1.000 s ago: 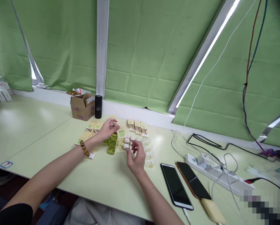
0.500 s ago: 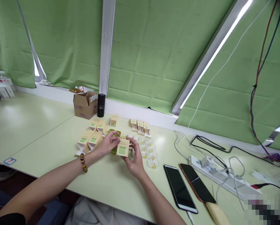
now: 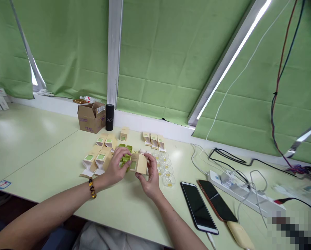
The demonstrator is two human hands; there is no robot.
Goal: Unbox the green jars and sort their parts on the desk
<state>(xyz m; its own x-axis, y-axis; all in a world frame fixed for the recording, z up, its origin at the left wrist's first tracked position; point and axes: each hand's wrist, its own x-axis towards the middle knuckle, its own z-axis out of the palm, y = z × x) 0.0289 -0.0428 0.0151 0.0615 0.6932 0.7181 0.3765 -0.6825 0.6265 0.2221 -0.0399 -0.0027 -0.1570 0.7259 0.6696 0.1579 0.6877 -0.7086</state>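
Both of my hands hold one small tan carton (image 3: 139, 163) with a green label, just above the pale green table (image 3: 41, 146). My left hand (image 3: 117, 166) grips its left side and my right hand (image 3: 150, 177) grips its right side, fingers closed on it. Behind the carton lie small green cases (image 3: 126, 148) and small white pieces (image 3: 145, 151). More tan cartons (image 3: 98, 158) lie to the left, and a row of three cartons (image 3: 154, 139) stands farther back. Clear plastic inserts (image 3: 167, 170) with yellow bits sit to the right of my hands.
A brown cardboard box (image 3: 91, 118) and a black cylinder (image 3: 109, 117) stand near the window sill. Two phones (image 3: 199, 207) lie at the right, beside a white power strip (image 3: 243, 194) with several cables. Green blinds cover the windows behind.
My left hand picked a tan carton from behind the green cases and brought it toward me. My right hand left the white pieces and joined it on the carton, which has turned.
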